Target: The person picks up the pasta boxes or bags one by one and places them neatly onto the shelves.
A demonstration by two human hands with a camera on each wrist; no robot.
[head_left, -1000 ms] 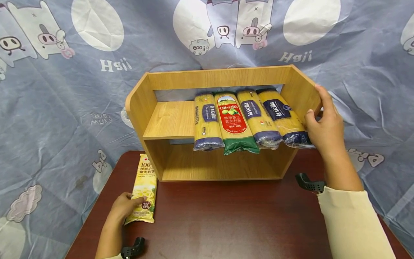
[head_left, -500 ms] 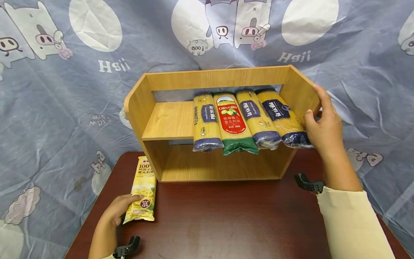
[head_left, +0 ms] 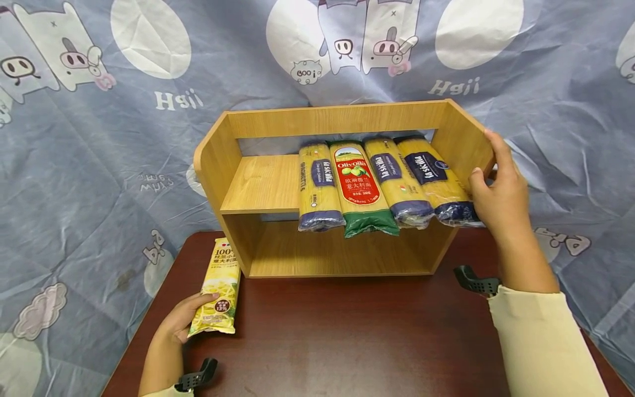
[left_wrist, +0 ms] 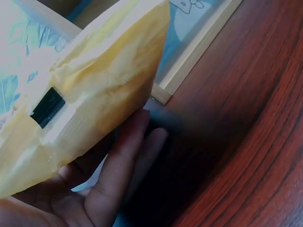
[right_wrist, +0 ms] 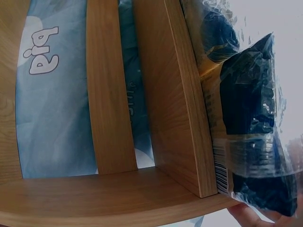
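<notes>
On the left side of the table, my left hand (head_left: 179,320) holds the near end of a yellow pasta packet (head_left: 218,281), thumb over the top. The left wrist view has the packet (left_wrist: 109,75) tilted, with fingers (left_wrist: 116,172) beneath it. My right hand (head_left: 503,201) grips the right side panel of a wooden two-tier shelf (head_left: 337,262). Beside that hand lies a spaghetti packet (head_left: 431,179) with dark blue ends. In the right wrist view, fingertips (right_wrist: 248,217) show at the lower right, by the packet's dark end (right_wrist: 248,113).
On the upper tier, left of the dark-ended packet, lie a purple-ended spaghetti packet (head_left: 319,187), a green-and-red spaghetti packet (head_left: 359,184) and another purple-ended packet (head_left: 397,184). Their ends jut past the tier's front edge. A patterned cloth (head_left: 238,55) hangs behind the dark red table (head_left: 357,336).
My left hand has shifted its hold on the yellow pasta packet, fingers now under its near end, which has risen slightly. My right hand stays on the shelf's side panel.
</notes>
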